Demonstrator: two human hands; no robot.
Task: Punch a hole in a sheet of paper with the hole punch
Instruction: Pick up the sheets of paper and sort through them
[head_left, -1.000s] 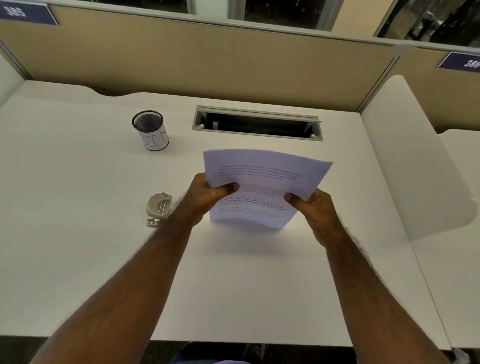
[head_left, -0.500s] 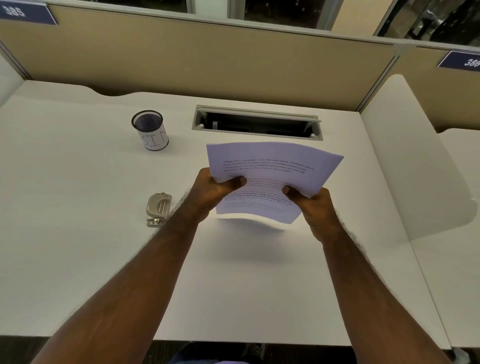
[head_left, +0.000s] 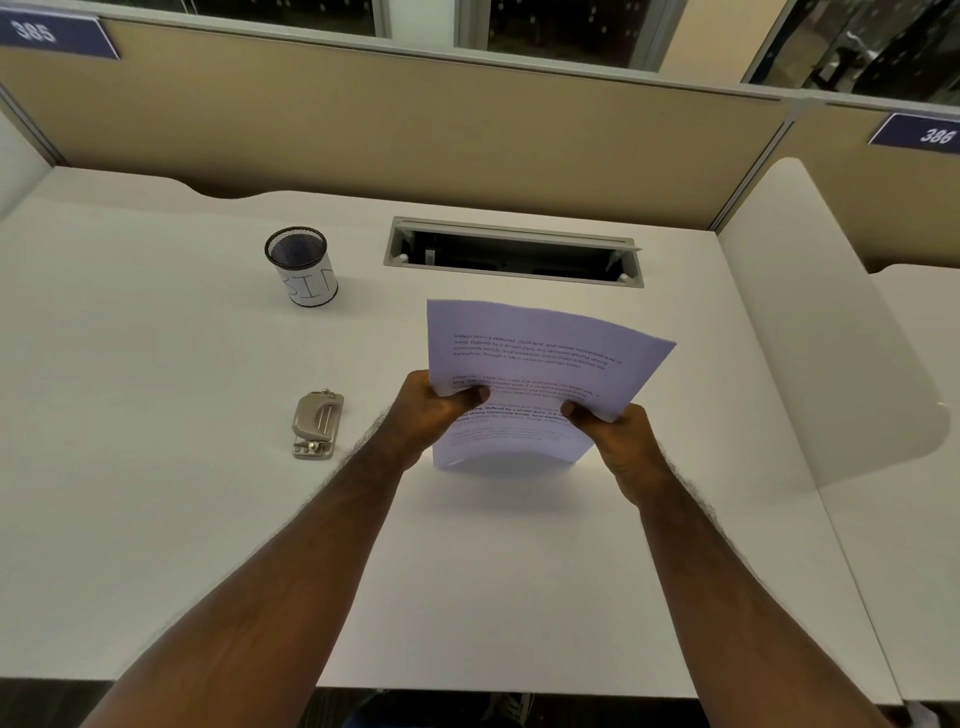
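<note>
1. Both hands hold the sheet of paper (head_left: 540, 379) clear above the worktop (head_left: 156, 519), mid-way between near and far edges, likely so an edge stays free to feed the punch.
2. Left hand (head_left: 431, 415) grip clenched on its left edge; right hand (head_left: 618, 436) grip clenched on the right, thumbs on top.
3. Sheet: white, printed text, bowed, far end raised.
4. Hole punch (head_left: 317, 423) lies untouched, left of the hands.
5. Mesh cup (head_left: 302, 265) farther back.
</note>
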